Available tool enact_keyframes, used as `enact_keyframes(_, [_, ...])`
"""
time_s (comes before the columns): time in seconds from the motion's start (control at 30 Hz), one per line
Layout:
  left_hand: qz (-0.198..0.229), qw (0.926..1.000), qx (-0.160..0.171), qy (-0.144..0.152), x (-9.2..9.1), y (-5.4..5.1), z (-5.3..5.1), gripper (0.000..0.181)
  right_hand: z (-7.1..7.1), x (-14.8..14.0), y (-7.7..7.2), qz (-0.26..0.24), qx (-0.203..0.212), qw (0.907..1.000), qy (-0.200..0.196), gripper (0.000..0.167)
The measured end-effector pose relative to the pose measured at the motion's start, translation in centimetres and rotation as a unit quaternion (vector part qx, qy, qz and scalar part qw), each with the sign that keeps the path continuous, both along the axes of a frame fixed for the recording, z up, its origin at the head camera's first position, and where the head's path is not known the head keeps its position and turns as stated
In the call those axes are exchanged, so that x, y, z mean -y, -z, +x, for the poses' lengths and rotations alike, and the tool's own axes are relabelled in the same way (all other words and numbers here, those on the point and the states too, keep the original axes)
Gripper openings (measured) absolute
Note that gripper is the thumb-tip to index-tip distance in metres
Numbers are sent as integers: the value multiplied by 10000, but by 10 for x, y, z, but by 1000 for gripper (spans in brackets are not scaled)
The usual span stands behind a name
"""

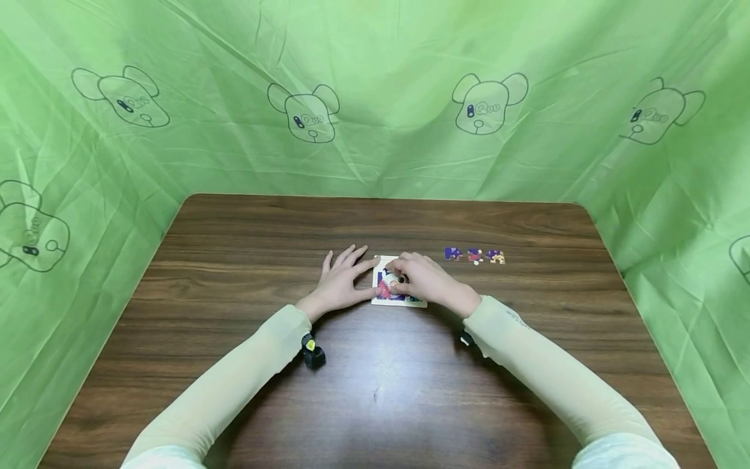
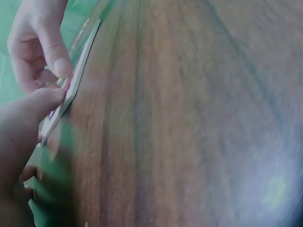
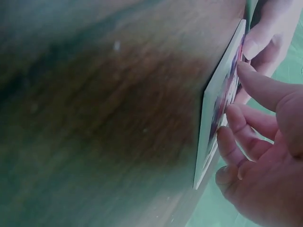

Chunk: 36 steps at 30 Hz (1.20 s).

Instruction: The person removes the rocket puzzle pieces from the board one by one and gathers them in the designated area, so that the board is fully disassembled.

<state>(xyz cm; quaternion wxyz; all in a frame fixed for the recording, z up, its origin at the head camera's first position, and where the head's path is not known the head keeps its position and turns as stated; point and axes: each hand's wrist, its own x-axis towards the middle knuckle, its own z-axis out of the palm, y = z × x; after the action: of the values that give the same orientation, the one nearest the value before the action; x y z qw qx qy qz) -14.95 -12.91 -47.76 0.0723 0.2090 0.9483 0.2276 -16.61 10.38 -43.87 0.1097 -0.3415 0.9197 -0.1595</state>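
Observation:
A small jigsaw puzzle in a white frame (image 1: 400, 303) lies flat on the table, its picture white, pink and purple. At its left side, my left hand (image 1: 340, 284) is spread, thumb and index finger touching the puzzle and the other fingers out over the table. My right hand (image 1: 426, 279) bends over the puzzle's right part, covering much of it. In the right wrist view, the right hand's thumb and fingertips (image 3: 230, 109) touch the puzzle's face, apart from each other. Whether they pinch a loose piece is hidden.
Three loose jigsaw pieces lie in a row beyond the right hand: a purple one (image 1: 452, 254), a red-and-purple one (image 1: 474, 255) and a yellowish one (image 1: 496, 256). Green curtains (image 1: 392, 143) surround the brown wooden table (image 1: 375, 384).

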Motion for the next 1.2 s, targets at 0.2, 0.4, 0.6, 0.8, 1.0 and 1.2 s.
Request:
enact_keyframes(0.2, [50, 10000, 16, 36, 3, 1, -1, 76, 4, 3, -1, -29, 37, 10000, 72, 44])
enact_keyframes(0.4, [37, 9999, 63, 72, 5, 3, -1, 77, 5, 3, 2, -147, 69, 9998, 100, 45])
enact_keyframes(0.6, [17, 9998, 183, 126, 5, 0, -2, 78, 1, 6, 0, -136, 325, 9993, 151, 47])
enact_keyframes(0.8, [-8, 9996, 259, 80, 3, -3, -1, 78, -4, 9, -2, -98, 581, 9980, 244, 47])
enact_keyframes(1.0, [26, 9996, 280, 41, 1, -5, -1, 76, -1, 9, -5, -75, 612, 9977, 275, 47])
enact_keyframes(1.2, [60, 9996, 288, 0, 0, -6, -1, 75, 3, 8, -6, -174, 431, 9986, 248, 45])
